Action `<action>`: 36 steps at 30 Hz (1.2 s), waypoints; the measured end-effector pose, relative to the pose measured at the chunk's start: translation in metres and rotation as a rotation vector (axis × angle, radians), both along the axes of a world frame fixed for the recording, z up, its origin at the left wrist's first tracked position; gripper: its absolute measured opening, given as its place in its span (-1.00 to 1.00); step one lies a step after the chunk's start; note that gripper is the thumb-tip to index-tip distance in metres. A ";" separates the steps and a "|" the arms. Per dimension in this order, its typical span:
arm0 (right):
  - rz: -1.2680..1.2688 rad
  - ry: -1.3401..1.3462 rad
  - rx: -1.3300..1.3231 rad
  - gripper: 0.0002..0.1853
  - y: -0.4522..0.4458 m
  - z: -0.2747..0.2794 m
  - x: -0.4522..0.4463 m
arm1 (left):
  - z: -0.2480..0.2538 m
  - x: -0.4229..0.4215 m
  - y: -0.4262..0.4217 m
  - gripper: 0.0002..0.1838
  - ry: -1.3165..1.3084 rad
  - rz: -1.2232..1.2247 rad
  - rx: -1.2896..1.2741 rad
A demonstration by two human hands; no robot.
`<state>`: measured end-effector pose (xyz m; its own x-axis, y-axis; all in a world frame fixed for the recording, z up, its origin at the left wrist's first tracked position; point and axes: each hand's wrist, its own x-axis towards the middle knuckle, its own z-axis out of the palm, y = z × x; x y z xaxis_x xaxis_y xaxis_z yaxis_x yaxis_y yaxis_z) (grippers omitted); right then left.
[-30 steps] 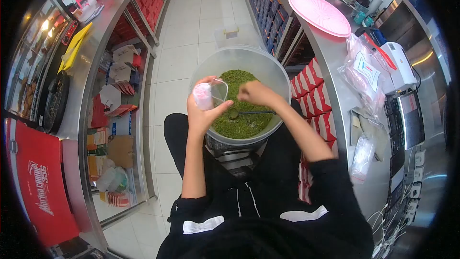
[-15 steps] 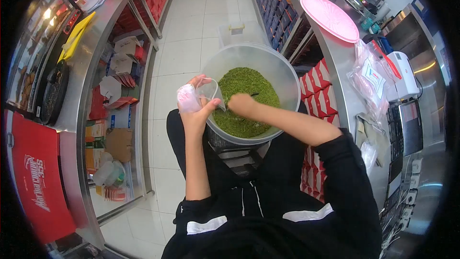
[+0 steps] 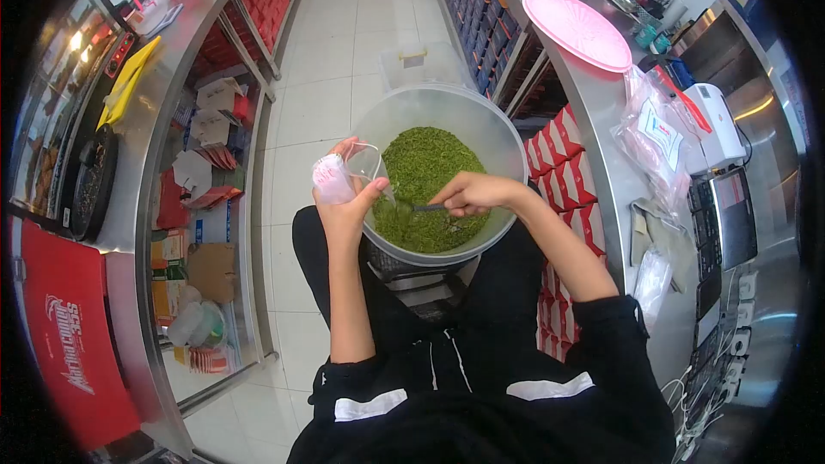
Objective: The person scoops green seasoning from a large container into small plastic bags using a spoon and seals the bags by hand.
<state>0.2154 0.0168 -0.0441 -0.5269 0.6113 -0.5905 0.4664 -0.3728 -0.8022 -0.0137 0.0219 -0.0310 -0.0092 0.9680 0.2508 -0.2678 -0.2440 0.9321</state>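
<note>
A large translucent plastic tub (image 3: 505,133) stands between my knees, holding a bed of finely chopped green herbs (image 3: 434,155). My left hand (image 3: 342,206) is closed around small clear plastic bags (image 3: 333,179) with pinkish print, at the tub's left rim. One bag's mouth is spread into a loop toward the herbs. Inside the tub, my right hand (image 3: 473,193) grips the dark handle of a spoon (image 3: 426,207). The spoon points left, its head low by the herbs close to the bag's mouth. Whether anything lies in the spoon is hard to make out.
A clear lidded box (image 3: 425,69) is behind the tub. Stacked red-and-white boxes (image 3: 563,180) line the right side. The right counter bears a pink round tray (image 3: 577,30), plastic bags (image 3: 657,133) and a laptop (image 3: 735,215). Shelves with cartons (image 3: 210,271) flank the left.
My right hand has moved right and slightly down, turning so that the spoon now points toward the bag. My left hand keeps hold of the bags near the rim.
</note>
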 end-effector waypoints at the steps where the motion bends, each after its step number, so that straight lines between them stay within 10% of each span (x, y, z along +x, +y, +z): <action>1: 0.001 0.003 0.006 -0.61 -0.002 0.003 0.007 | 0.003 0.000 0.000 -0.30 0.011 0.001 0.005; 10: -0.533 0.106 0.034 -0.63 -0.014 0.016 0.034 | 0.009 0.008 0.003 -0.35 0.196 0.035 0.030; 17: -0.630 0.074 0.320 -0.63 -0.041 0.042 0.019 | 0.005 0.032 0.004 -0.42 0.319 -0.037 -0.036; 23: -0.662 -0.310 1.115 -0.63 -0.064 0.058 -0.017 | -0.015 0.057 0.015 -0.43 0.412 -0.008 0.009; 34: -0.576 -0.534 0.989 -0.69 -0.050 0.023 -0.008 | -0.017 0.058 0.011 -0.43 0.386 0.062 -0.031; 36: -0.718 -0.409 1.315 -0.76 -0.045 0.025 -0.022 | -0.018 0.057 0.010 -0.41 0.425 0.087 -0.008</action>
<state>0.1931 -0.0286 -0.0192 0.1508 0.8405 0.5204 0.7658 0.2335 -0.5991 0.0433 0.0321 -0.0495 0.0113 0.9702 0.2421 0.1619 -0.2407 0.9570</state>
